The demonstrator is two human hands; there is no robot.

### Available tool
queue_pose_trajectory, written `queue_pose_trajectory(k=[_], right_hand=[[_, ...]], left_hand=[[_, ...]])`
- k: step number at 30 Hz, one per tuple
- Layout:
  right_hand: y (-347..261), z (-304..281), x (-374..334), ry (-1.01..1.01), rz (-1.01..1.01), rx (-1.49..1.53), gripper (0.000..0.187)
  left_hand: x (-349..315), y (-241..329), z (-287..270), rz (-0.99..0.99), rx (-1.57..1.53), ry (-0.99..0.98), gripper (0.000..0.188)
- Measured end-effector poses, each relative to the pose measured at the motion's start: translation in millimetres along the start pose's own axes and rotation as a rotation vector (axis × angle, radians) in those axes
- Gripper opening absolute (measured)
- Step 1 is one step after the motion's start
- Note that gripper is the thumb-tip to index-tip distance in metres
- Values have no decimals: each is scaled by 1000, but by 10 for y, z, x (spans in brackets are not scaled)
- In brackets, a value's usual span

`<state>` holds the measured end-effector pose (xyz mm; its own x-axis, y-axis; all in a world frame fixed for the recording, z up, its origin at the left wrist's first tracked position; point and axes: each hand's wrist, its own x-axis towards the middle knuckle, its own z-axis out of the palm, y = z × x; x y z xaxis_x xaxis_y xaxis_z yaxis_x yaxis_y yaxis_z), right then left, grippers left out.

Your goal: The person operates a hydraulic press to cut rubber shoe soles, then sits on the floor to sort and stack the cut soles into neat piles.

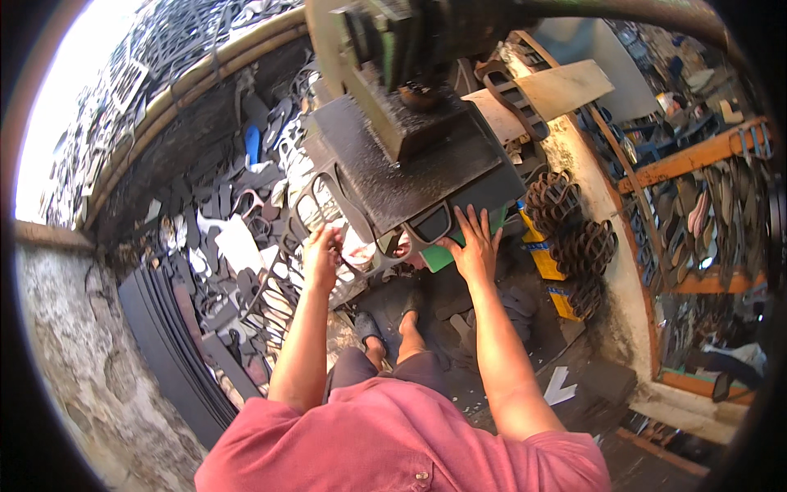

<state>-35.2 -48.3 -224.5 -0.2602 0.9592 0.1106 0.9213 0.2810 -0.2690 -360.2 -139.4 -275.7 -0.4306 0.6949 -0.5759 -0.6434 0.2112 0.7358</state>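
Note:
A dark sheet (351, 201) with sole-shaped holes sticks out from under the wide black plate (352, 135) of a heavy press. At the left part of this sheet, my left hand (320, 261) is closed, its fingers curled; what they grip, if anything, is hidden. My right hand (475, 250) lies with its fingers spread at the plate's front right edge. Beneath that hand is a green piece (438, 257), partly covered. A dark sole-shaped opening or piece (430, 225) sits just left of my right fingertips.
Offcuts and cut-out strips (238, 283) heap up at the left, beside stacked dark sheets (176, 344). Bundled dark sole-shaped rings (566, 213) and yellow boxes (543, 261) stand at the right. Beyond them, shelves (697, 197) hold many soles. A rough wall (82, 344) borders the left.

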Motion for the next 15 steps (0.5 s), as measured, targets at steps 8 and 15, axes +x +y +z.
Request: queue_pose_trajectory(k=[8, 15], right_hand=[[183, 207, 892, 4, 35, 74, 74], [220, -451, 959, -106, 8, 84, 65]], left_hand=[[287, 821, 508, 151, 105, -94, 55], [-1072, 1614, 2360, 1075, 289, 117, 37]])
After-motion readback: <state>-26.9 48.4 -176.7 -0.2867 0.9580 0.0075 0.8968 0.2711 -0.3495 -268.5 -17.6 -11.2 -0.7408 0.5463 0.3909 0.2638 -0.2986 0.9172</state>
